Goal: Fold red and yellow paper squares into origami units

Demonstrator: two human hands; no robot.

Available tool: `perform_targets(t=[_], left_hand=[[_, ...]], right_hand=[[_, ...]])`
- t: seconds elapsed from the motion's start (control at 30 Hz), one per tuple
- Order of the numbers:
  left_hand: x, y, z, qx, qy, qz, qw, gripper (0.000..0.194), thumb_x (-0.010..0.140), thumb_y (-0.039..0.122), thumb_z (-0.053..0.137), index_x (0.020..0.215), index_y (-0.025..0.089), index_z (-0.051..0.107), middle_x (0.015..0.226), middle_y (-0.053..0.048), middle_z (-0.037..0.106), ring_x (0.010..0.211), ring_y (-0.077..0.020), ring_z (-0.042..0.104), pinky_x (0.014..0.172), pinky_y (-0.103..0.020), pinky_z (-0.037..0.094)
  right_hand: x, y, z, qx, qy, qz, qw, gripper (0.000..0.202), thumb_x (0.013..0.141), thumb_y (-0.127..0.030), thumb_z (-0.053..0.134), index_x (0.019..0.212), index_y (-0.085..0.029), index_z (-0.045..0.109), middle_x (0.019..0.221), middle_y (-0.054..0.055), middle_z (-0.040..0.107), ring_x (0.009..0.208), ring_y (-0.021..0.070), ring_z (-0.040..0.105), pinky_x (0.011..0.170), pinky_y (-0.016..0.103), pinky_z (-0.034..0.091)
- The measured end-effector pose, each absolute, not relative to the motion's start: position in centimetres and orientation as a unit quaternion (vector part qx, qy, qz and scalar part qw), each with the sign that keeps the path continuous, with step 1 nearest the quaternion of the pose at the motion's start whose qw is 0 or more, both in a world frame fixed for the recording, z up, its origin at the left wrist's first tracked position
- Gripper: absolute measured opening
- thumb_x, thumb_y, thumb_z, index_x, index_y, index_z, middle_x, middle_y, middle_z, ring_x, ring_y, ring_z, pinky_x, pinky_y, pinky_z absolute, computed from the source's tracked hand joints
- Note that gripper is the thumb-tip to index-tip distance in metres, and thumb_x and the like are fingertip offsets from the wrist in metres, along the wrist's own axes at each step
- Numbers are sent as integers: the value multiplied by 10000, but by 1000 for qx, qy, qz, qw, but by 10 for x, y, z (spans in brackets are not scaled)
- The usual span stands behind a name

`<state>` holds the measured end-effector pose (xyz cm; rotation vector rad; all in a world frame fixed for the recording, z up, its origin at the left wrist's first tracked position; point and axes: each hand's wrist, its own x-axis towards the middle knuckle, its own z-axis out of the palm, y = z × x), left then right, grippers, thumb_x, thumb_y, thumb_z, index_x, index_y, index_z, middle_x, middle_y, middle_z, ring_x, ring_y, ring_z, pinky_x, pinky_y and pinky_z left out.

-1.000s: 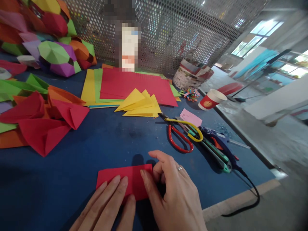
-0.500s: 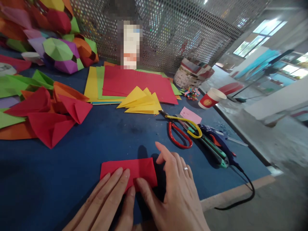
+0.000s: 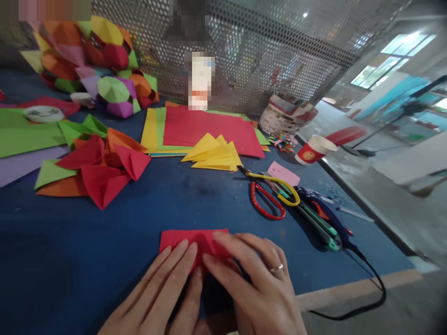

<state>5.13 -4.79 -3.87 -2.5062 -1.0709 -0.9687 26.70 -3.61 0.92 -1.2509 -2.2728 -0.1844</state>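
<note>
A folded piece of red paper (image 3: 181, 237) lies on the blue table near its front edge. My left hand (image 3: 164, 284) holds the paper's left part down, its long fingers together on top and its thumb at the near edge. At the right part, my right hand (image 3: 254, 274) has its thumb and index finger closed on the paper; a ring is on one finger. The index fingertip is slightly blurred and covers the paper's right corner. Beyond the hands lie folded yellow paper triangles (image 3: 214, 153) and several folded red pieces (image 3: 103, 179).
To the right lie scissors with red and yellow handles (image 3: 267, 211), a green cutter (image 3: 314, 221) and a dark blue corded tool (image 3: 340, 228). A paper cup (image 3: 314, 150) stands behind them. Stacked coloured sheets (image 3: 206, 125) and paper balls (image 3: 115, 93) are at the back, before a perforated metal panel (image 3: 240, 60).
My right index finger has come down from its raised position beside the paper onto its right end, and the other fingers have curled. My left hand stays on the paper. The view has shifted slightly.
</note>
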Motion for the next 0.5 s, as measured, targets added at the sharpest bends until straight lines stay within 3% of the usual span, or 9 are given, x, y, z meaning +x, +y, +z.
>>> perform_targets(t=[0.2, 0.27, 0.37, 0.5], left_hand=[[54, -45, -34, -853, -372, -338, 143, 320, 1027, 168, 434, 1213, 94, 684, 1280, -140, 733, 1563, -251, 333, 1310, -364, 253], [53, -43, -29, -853, -362, -343, 151, 314, 1027, 147, 424, 1173, 80, 694, 1226, -145, 753, 1549, -242, 363, 1309, -359, 251], [48, -40, -24, -877, -324, -318, 158, 292, 1017, 141, 465, 1185, 59, 690, 1204, -151, 764, 1514, -242, 427, 1305, -351, 257], [29, -44, -27, -871, -344, -325, 136, 340, 952, 70, 539, 1265, 59, 671, 1354, -146, 715, 1475, -260, 487, 1284, -374, 332]], right_hand=[[266, -32, 3, -414, -862, -85, 280, 303, 1060, -214, 506, 1159, -309, 776, 1135, -80, 812, 1031, 180, 688, 979, 361, 427], [263, -33, -5, -432, -831, -88, 338, 338, 1061, -216, 478, 1161, -337, 778, 1070, -65, 824, 1006, 193, 688, 977, 389, 428], [261, -35, -15, -446, -821, -66, 351, 364, 1040, -204, 495, 1241, -377, 744, 1093, -54, 820, 1032, 202, 686, 1003, 408, 418], [262, -36, -16, -442, -828, -56, 340, 398, 1023, -173, 457, 1238, -358, 735, 1126, -56, 814, 1044, 201, 671, 1017, 406, 388]])
